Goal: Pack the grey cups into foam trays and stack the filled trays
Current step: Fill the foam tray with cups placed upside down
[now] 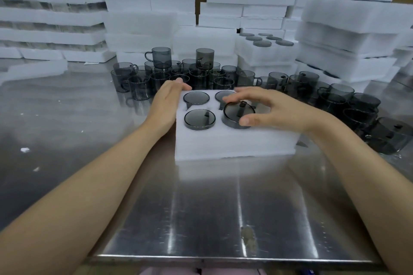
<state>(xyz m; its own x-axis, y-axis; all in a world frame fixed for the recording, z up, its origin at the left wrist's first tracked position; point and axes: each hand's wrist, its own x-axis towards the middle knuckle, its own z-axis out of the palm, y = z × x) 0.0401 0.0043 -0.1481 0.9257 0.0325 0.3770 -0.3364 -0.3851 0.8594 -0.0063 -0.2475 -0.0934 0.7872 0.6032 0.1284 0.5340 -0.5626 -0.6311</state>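
A white foam tray (234,143) stands on the steel table in front of me. Upside-down grey cups fill its holes: one at the near left (199,119) and one at the far left (196,97) sit flush. My right hand (270,108) curls its fingers and thumb round the near-right cup (238,116), which stands partly out of its hole. Its fingers cover much of the far-right cup (223,95). My left hand (166,101) rests flat against the tray's left side, fingers straight.
Many loose grey cups (161,78) crowd the table behind the tray and along the right (362,114). Stacks of foam trays (348,35) rise behind; one filled tray (266,48) sits at the back. The steel table (212,207) ends at its front edge near me.
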